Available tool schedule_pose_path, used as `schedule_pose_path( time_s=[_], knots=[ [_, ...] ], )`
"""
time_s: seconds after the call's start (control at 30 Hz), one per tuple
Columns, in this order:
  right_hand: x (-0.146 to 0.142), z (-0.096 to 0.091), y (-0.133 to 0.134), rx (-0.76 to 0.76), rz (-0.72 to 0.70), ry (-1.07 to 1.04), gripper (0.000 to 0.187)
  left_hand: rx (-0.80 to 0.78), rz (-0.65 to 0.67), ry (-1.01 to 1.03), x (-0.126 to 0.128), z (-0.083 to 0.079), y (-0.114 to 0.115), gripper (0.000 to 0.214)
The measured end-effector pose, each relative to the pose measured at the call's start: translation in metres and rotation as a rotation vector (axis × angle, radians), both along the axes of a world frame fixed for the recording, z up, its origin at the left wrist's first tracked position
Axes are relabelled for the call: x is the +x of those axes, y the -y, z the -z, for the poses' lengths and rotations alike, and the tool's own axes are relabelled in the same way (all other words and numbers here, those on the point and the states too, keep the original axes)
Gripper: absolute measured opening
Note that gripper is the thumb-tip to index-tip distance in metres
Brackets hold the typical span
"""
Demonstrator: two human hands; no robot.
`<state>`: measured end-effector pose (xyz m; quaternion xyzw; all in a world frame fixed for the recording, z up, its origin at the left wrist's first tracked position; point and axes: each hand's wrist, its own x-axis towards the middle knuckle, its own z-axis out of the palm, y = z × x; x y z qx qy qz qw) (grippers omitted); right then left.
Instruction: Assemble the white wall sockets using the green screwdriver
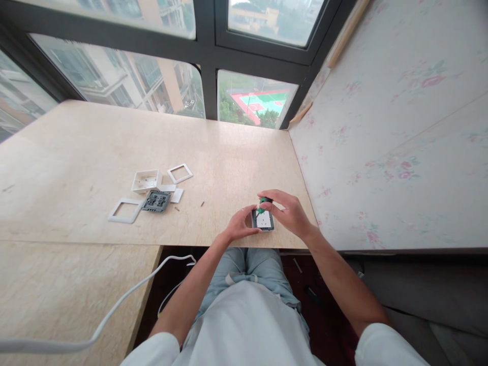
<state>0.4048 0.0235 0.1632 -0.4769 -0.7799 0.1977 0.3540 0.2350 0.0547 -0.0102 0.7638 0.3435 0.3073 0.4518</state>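
A wall socket (pixel 263 219) with a white face and dark frame sits on a white back box near the counter's front edge. My left hand (pixel 241 224) grips the socket at its left side, thumb and fingers around the edge. Above it, my right hand (pixel 286 208) is closed round a screwdriver (pixel 264 203) with a green and black handle. The screwdriver's shaft points down at the upper left part of the socket; the exact spot its tip meets is too small to tell.
To the left on the counter (pixel 95 142) lie an open white box (pixel 147 181), a dark switch module (pixel 156 201), white frames (pixel 124 210) (pixel 180 173), white plates (pixel 177 195) and small screws (pixel 202 204). A white cable (pixel 125 297) crosses the lower left. A papered wall (pixel 381 152) stands right.
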Motion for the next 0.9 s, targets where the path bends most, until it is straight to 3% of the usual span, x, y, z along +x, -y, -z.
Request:
schedule_pose_path(
  time_s=[0.07,0.17,0.27,0.43,0.57,0.77,0.9],
  knots=[
    [0.000,0.002,-0.003,0.112,0.062,0.147,0.027,0.000,0.001,0.004,0.000,0.000,0.000,0.087],
    [0.000,0.005,-0.005,0.158,0.102,0.300,0.027,0.006,0.005,-0.002,0.000,0.000,-0.001,0.088],
    [0.001,0.006,-0.004,0.098,0.047,0.220,0.028,0.006,0.009,-0.007,0.000,-0.002,-0.001,0.088],
    [0.008,0.001,-0.002,-0.090,-0.086,0.049,0.050,-0.005,-0.005,-0.012,0.000,-0.002,0.001,0.085],
    [0.011,-0.006,-0.002,-0.194,-0.106,0.022,0.043,0.001,-0.004,-0.015,0.001,0.000,0.000,0.086],
    [0.001,-0.004,-0.003,-0.036,0.135,0.322,0.029,0.014,0.004,-0.006,0.000,0.001,-0.001,0.088],
    [0.000,-0.002,0.000,-0.034,0.046,0.214,0.034,-0.004,0.000,-0.018,0.000,-0.001,0.000,0.088]
  ],
)
